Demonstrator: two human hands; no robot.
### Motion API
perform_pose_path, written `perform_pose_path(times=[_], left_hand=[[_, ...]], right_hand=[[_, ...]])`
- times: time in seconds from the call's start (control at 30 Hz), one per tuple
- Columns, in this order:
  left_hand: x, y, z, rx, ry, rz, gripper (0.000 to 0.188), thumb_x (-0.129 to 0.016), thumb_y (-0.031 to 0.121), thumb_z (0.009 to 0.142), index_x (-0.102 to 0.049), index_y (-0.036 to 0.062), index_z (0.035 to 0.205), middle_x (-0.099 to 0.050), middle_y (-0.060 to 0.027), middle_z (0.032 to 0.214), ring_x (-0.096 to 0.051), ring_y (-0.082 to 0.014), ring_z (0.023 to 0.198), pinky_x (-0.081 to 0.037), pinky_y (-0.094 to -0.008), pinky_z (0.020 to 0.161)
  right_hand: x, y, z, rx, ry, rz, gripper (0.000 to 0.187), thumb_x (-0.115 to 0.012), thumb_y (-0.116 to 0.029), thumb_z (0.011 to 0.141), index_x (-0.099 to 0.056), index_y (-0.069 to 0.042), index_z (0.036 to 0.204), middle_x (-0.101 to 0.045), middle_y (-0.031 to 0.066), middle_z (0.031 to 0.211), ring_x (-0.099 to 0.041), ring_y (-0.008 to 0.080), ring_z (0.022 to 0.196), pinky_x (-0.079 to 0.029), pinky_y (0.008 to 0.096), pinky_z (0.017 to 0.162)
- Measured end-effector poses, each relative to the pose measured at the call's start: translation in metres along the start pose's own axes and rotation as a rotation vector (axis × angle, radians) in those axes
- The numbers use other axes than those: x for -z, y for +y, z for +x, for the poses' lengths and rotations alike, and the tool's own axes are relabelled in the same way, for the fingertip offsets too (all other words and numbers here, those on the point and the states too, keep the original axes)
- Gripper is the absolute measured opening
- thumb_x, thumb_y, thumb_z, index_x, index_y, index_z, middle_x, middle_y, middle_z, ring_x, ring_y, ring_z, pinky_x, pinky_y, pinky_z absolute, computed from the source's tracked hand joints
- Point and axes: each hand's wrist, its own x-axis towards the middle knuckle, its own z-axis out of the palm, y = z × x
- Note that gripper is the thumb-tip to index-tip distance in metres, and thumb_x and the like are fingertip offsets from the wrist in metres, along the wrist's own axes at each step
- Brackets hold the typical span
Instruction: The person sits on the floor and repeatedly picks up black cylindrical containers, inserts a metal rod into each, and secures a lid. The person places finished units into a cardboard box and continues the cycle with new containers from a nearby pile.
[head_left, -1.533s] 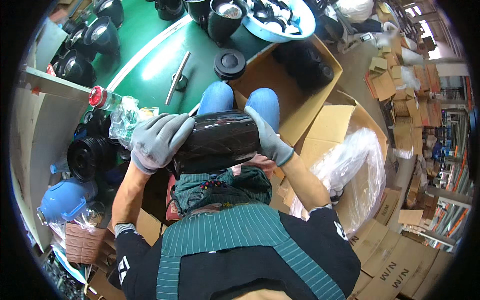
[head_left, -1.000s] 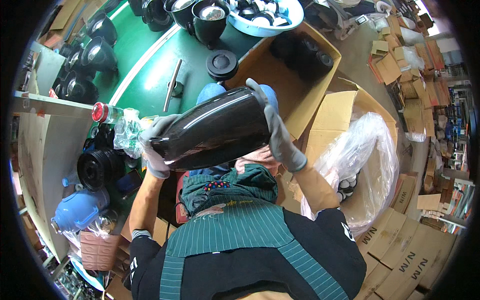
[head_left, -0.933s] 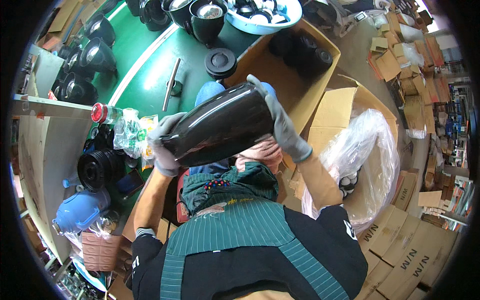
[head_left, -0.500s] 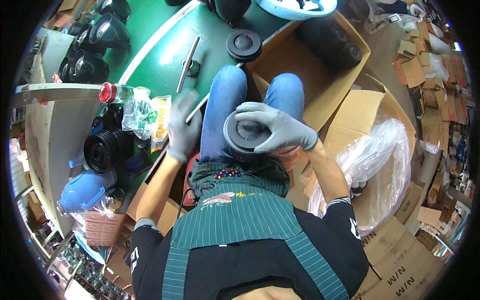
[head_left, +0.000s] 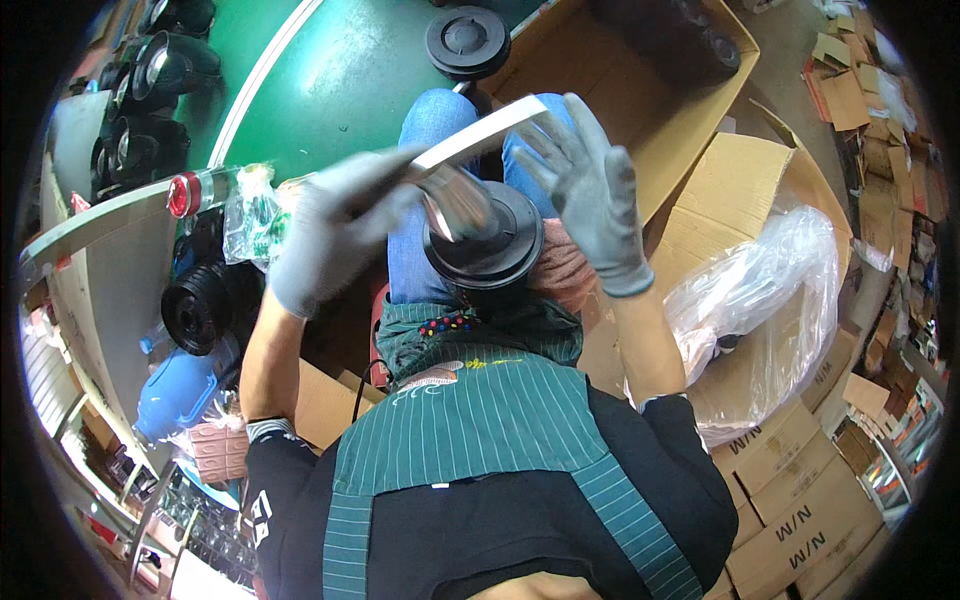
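My left hand point(head_left: 340, 222), in a grey glove and smeared by motion, grips a T-shaped metal tool point(head_left: 482, 136). Its flat bar reaches right, and its blurred cylindrical stem hangs over a round black plastic part point(head_left: 512, 262). That part sits on my lap between my jeans-clad thighs; whether the stem touches it I cannot tell. My right hand point(head_left: 603, 205), also gloved, is raised beside the bar's far end with its fingers spread and nothing in it. A similar round black part point(head_left: 467, 42) rests at the edge of the green table, ahead of my knees.
An open cardboard box point(head_left: 570, 85) with dark round items stands ahead right. Nearer, another carton point(head_left: 735, 185) holds clear plastic film point(head_left: 765, 290). On the left are a red-capped jar point(head_left: 186, 194), stacked black discs point(head_left: 200, 308) and a blue jug point(head_left: 180, 392). Black pots line the green table point(head_left: 330, 90).
The metal tool has left the table and is in my left hand above my lap. My right hand has let go of the round black part and opened out to the right.
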Motion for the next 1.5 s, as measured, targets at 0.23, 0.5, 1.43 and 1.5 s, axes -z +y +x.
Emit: perform_pose_path(times=[0.23, 0.5, 1.43, 1.5], left_hand=[[-0.061, 0.064, -0.032, 0.108, -0.031, 0.618, 0.054, -0.074, 0.015, 0.097, -0.060, 0.0023, 0.147, -0.071, -0.0227, 0.113, -0.074, -0.0406, 0.095, -0.060, -0.0469, 0.080], [-0.101, 0.096, -0.054, -0.032, 0.057, 0.599, 0.095, -0.082, 0.037, 0.090, -0.038, -0.0070, 0.161, -0.042, -0.0322, 0.162, -0.042, -0.0505, 0.151, -0.030, -0.0617, 0.126], [-0.047, -0.046, 0.004, 0.314, -0.158, -0.424, 0.080, -0.030, 0.064, 0.114, -0.080, 0.0012, 0.116, -0.077, -0.0109, 0.094, -0.070, -0.0154, 0.082, -0.057, -0.0293, 0.080], [-0.048, -0.050, 0.022, 0.350, -0.292, -0.598, 0.080, -0.032, 0.064, 0.114, -0.081, 0.0001, 0.110, -0.077, -0.0094, 0.090, -0.069, -0.0138, 0.077, -0.057, -0.0286, 0.080]], right_hand=[[0.012, 0.053, 0.063, -0.275, -0.142, 0.441, 0.048, -0.055, -0.032, 0.116, -0.056, 0.002, 0.150, -0.045, -0.0067, 0.074, -0.057, 0.0106, 0.075, -0.062, 0.0454, 0.101], [-0.008, 0.096, 0.099, -0.600, -0.456, 0.520, 0.050, -0.058, -0.029, 0.114, -0.053, 0.004, 0.152, -0.055, -0.0082, 0.071, -0.070, 0.0102, 0.080, -0.062, 0.0466, 0.100], [-0.035, -0.024, -0.042, 0.208, -0.834, -0.739, 0.013, -0.071, -0.019, 0.074, -0.072, -0.012, 0.062, -0.058, -0.0020, 0.059, -0.054, 0.0212, 0.066, -0.048, 0.0538, 0.113], [-0.040, -0.025, -0.044, 0.278, -0.869, -0.866, 0.009, -0.071, -0.016, 0.067, -0.068, -0.012, 0.060, -0.054, -0.0015, 0.057, -0.052, 0.0213, 0.062, -0.050, 0.0536, 0.110]])
